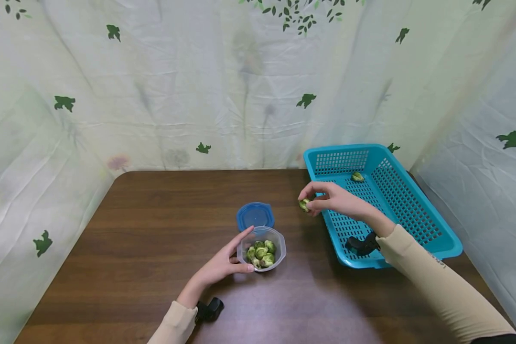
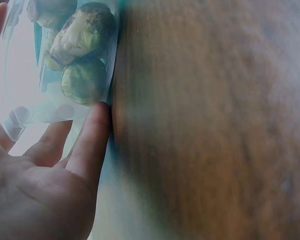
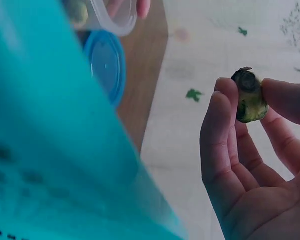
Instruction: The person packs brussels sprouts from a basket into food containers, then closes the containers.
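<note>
My right hand pinches a Brussels sprout between thumb and fingertips, over the left edge of the blue basket. In the right wrist view the held sprout shows its dark cut end. With thumb and fingers spread around its left side, my left hand holds a clear plastic container on the table. Several sprouts lie inside it, and the left wrist view shows some through the wall. One more sprout sits in the far part of the basket.
A blue lid lies flat just behind the container on the brown wooden table. The basket stands at the table's right side. A pale curtain with leaf prints hangs along the back and sides.
</note>
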### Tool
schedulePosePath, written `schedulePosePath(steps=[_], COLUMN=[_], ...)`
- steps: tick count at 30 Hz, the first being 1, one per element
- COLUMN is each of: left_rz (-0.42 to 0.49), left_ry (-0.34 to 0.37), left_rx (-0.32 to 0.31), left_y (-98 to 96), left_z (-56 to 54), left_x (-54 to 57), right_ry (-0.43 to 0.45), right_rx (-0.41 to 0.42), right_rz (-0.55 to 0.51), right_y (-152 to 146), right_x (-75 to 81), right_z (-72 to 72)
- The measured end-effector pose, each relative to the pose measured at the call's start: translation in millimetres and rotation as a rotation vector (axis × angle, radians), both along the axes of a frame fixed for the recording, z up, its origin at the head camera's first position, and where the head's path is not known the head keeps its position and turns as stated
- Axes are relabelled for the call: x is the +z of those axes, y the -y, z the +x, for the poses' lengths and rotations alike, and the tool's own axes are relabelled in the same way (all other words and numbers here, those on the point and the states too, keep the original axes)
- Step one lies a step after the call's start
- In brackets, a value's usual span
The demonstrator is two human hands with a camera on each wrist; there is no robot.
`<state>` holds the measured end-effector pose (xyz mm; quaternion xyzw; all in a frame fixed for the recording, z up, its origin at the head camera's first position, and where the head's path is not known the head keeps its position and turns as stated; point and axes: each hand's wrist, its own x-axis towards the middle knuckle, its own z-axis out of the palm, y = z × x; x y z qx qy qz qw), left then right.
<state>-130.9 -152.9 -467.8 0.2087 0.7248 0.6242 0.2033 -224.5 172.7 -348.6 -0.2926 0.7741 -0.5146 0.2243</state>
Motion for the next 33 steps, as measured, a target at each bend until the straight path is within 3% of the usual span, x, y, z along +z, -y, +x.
schedulePosePath(steps=[17, 33], left_rz=[0.002, -0.014], left_ry=[0.004, 0.006], left_rx=[0.002, -0.003], left_y=[0.1, 0.4], left_z=[0.1, 0.6], left_x=[-0.4, 0.9], right_ry=[0.036, 0.054], right_rx=[0.143, 0.212], right_rz=[0.048, 0.125], right_y=[45.1, 69.3], right_x=[-13.1, -27.5], right_z=[19.0, 22.5])
